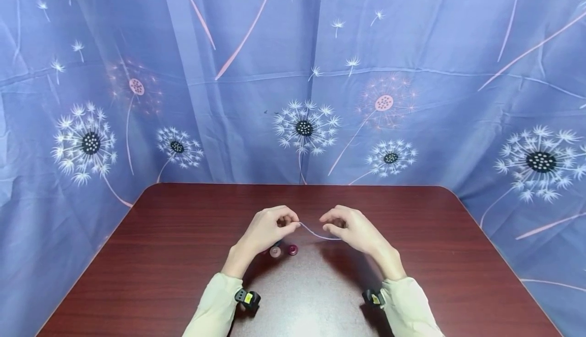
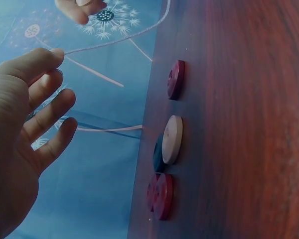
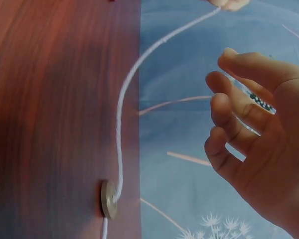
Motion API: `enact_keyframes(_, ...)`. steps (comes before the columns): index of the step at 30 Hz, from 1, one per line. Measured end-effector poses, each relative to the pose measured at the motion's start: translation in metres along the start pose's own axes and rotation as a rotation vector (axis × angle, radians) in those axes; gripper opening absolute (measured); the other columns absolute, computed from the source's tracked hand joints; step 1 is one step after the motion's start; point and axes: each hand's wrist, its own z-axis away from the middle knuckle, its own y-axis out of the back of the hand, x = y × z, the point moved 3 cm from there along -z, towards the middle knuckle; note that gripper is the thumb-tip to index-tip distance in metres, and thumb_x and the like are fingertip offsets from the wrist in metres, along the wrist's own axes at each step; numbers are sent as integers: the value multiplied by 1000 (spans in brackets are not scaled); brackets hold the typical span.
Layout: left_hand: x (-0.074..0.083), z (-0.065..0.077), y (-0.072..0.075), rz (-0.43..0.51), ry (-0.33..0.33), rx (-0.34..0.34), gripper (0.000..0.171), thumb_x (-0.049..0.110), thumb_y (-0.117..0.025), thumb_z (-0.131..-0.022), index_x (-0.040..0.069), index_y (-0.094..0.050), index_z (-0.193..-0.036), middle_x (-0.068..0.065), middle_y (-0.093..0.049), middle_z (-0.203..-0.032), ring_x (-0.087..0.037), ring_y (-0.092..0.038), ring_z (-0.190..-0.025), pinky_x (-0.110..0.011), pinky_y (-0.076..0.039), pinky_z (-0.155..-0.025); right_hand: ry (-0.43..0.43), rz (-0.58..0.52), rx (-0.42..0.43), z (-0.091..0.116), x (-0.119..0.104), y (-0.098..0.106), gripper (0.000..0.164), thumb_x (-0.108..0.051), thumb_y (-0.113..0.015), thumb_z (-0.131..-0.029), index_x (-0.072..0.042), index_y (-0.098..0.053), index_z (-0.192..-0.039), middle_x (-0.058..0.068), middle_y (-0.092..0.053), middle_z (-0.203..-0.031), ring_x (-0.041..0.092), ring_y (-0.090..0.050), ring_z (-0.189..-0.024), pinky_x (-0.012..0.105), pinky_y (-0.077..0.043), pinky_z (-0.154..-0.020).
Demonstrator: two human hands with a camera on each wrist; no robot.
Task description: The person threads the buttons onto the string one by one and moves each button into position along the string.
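Between thumb and fingertip, my left hand (image 1: 273, 227) pinches one end of a pale cord (image 1: 316, 234). From there the cord sags across toward the right and passes behind my right hand (image 1: 354, 229). That hand hovers above the table with loosely bent fingers and nothing between them. In the right wrist view, the cord runs down to a brown button (image 3: 109, 200) and passes through it, with more cord below. Under my left hand lie a dark red button (image 1: 293, 249) and a beige button (image 1: 275, 251), which leans over a dark teal button (image 2: 158, 154).
Two more red buttons (image 2: 164, 196) lie overlapped next to the beige one in the left wrist view. The dark red-brown wooden table (image 1: 183, 255) reaches back to a blue curtain (image 1: 256, 138) with dandelion prints.
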Motion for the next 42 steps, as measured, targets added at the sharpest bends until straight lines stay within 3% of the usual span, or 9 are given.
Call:
enact_keyframes(9,7,-2,-3,28,-61,15,7,25,-76,-87,28,-69,-88,19,-56,-73,2,-54,-68,-18,-46,-63,35,-51,70,-2,-8,-9,19,-14,-72,-90,-18,-73,-109,-3,-71,-101,5,-59,-78,23,-50,-69)
enact_keyframes(14,11,0,-2,42,-65,9,8,24,-76,-86,27,-69,-88,18,-57,-74,1,-55,-69,-18,-47,-64,19,-82,54,-4,-11,-17,23,-17,-71,-91,-14,-72,-114,-4,-72,-104,7,-62,-80,23,-51,-69)
enact_keyframes(20,13,0,-2,68,-72,2,7,26,-76,-88,28,-69,-89,18,-58,-76,2,-56,-72,-19,-49,-68,28,-140,21,-7,-14,-25,22,-16,-70,-92,-14,-71,-114,-3,-74,-99,11,-65,-76,25,-53,-66)
enact_keyframes(30,13,-1,-3,93,-117,13,7,27,-76,-88,28,-69,-89,18,-61,-77,4,-56,-72,-18,-50,-68,19,-145,26,-10,-15,-32,18,-15,-71,-92,-18,-71,-110,-5,-75,-93,3,-64,-73,23,-53,-64)
enact_keyframes(36,10,-1,-3,102,-73,-10,6,28,-76,-88,27,-69,-89,17,-60,-77,2,-56,-73,-19,-49,-69,-36,-157,56,-8,-14,-29,13,-14,-69,-92,-16,-73,-105,5,-70,-79,6,-59,-58,24,-51,-53)
enact_keyframes(42,7,0,-3,88,-47,-25,7,28,-75,-88,28,-69,-89,17,-60,-76,0,-57,-73,-20,-49,-68,-35,-120,87,-7,-15,-28,9,-13,-71,-91,-17,-75,-98,-5,-70,-87,16,-63,-61,23,-52,-56)
